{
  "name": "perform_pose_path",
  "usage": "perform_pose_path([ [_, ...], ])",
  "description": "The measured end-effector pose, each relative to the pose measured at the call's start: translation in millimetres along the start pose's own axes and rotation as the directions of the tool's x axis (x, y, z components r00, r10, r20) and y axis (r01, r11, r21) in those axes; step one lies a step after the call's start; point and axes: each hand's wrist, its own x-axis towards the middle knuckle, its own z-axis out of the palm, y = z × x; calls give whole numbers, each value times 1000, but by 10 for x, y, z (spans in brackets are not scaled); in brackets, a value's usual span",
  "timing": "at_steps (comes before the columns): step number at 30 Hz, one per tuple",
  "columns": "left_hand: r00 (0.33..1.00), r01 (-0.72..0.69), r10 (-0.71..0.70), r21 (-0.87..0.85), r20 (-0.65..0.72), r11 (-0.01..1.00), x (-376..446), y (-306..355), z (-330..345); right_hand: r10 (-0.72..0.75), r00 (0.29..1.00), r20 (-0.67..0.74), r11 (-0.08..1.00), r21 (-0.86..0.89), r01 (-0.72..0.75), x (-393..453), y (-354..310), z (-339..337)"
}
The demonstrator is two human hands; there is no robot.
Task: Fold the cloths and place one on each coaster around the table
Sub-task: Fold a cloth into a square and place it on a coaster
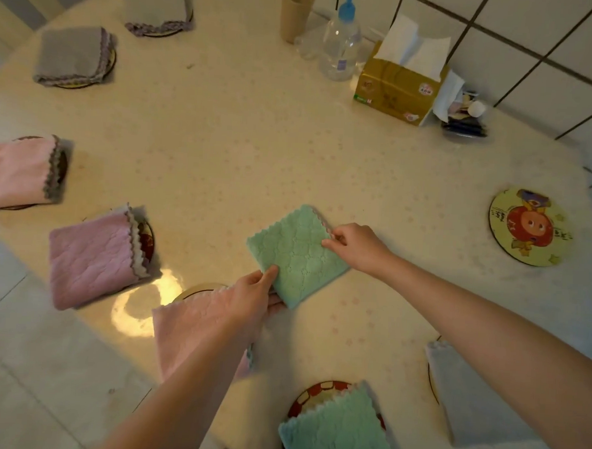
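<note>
Your left hand [255, 292] pinches the near corner of the folded green cloth [296, 255], thumb on top, fingers tucked under the edge. Your right hand [353, 244] pinches the far right edge of the same cloth, fingertips closed on the scalloped trim. The cloth lies as a flat square on the table [240, 146], turned like a diamond, on bare tabletop and on no coaster.

Under your left forearm there's a pink cloth [193, 332] folded over a coaster whose rim peeks out at its far side. Close to you, a second green cloth [335, 432] covers most of a red-patterned coaster [320, 392]. To its right, a pale grey cloth [467, 398] sits partly under your right forearm, a sliver of coaster rim showing at its left edge.

Out on the right, the cartoon coaster [529, 227] lies bare, well apart from the cloth in your hands.

Round the left side: a mauve cloth [94, 258], a light pink cloth [19, 172], then two grey cloths [73, 56] [157, 6], each on its coaster.

At the far edge stand a paper cup [296, 11], a pump bottle [341, 43] and a tissue box [398, 85].
</note>
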Motion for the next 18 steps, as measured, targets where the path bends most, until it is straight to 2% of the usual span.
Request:
perform_pose_path([
  [4,999,-21,22,15,-41,1000,-73,28,49,38,998,-46,996,-78,-41,-31,-66,34],
  [6,983,-122,141,150,-121,981,-137,74,67,48,997,-66,993,-100,-55,-51,-98,62],
  [7,955,-201,254,292,-154,935,-173,103,53,49,995,-92,992,-107,-59,-71,-110,76],
  [8,902,-290,405,486,-150,825,-203,125,12,41,990,-132,992,-111,-56,-97,-117,96],
  [9,813,-374,575,680,-87,631,-216,150,-48,22,984,-178,992,-120,-44,-132,-115,116],
  [10,694,-439,718,821,50,367,-205,167,-119,-5,974,-228,989,-142,-28,-185,-107,147],
  [11,586,-458,779,884,223,91,-148,161,-180,-31,962,-273,984,-178,-19,-240,-98,173],
  [12,532,-439,765,891,363,-118,-91,150,-219,-45,949,-311,976,-217,-24,-290,-90,207],
  [13,546,-413,706,878,451,-241,-26,139,-249,-40,940,-339,968,-247,-48,-339,-80,241],
  [14,593,-404,635,865,495,-297,18,128,-270,-17,934,-356,962,-260,-81,-377,-68,281],
  [16,676,-396,534,862,507,-317,65,107,-301,45,930,-365,958,-248,-144,-428,-35,352],
  [18,701,-390,517,871,491,-299,117,105,-352,78,928,-363,958,-230,-171,-454,-6,392],
])
